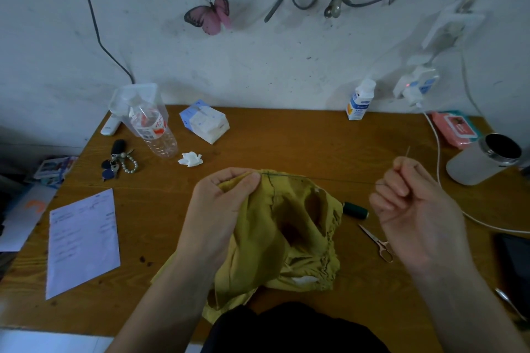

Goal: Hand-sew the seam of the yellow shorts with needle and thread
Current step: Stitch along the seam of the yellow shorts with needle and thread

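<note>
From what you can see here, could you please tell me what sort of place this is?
Most likely a desk in someone's home or dorm room, not a workshop: a wooden table against a scuffed wall, holding keys, a water bottle and a tissue pack.

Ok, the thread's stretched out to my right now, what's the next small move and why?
Probably bring the right hand and its needle over to the yellow shorts for the next stitch, beside where the left hand pinches the edge. The thread looks taut between cloth and right hand, so pulling further would likely just pucker it.
</note>
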Motion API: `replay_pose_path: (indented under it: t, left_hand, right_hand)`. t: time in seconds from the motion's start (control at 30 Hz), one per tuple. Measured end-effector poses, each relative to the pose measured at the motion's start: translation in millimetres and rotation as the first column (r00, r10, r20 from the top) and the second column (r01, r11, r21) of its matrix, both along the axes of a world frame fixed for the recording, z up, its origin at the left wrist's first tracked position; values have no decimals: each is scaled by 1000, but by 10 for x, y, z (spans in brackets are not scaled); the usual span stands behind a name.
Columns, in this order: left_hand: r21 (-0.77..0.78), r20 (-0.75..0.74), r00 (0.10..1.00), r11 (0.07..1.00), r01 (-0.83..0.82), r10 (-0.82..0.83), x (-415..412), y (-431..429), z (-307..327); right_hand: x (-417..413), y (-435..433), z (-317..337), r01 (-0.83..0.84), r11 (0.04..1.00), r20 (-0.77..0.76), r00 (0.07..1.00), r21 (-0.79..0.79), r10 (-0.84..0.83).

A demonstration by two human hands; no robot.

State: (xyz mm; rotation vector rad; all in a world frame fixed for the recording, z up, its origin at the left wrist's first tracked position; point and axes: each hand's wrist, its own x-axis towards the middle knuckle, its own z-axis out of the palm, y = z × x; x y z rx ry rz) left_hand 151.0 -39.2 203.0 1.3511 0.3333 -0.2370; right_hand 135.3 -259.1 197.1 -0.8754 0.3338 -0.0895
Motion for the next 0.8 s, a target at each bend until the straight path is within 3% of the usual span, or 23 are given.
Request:
replay_pose_path:
  t: [0.43,0.8]
  left_hand:
    - [47,59,992,992,-113,111,37,109,14]
    - [55,53,991,991,-124,121,53,116,31]
  right_hand:
    - [-140,-487,-409,191,981,-222,959,41,-178]
    - [-147,-602,-698,257,966,-378,897,23,-229]
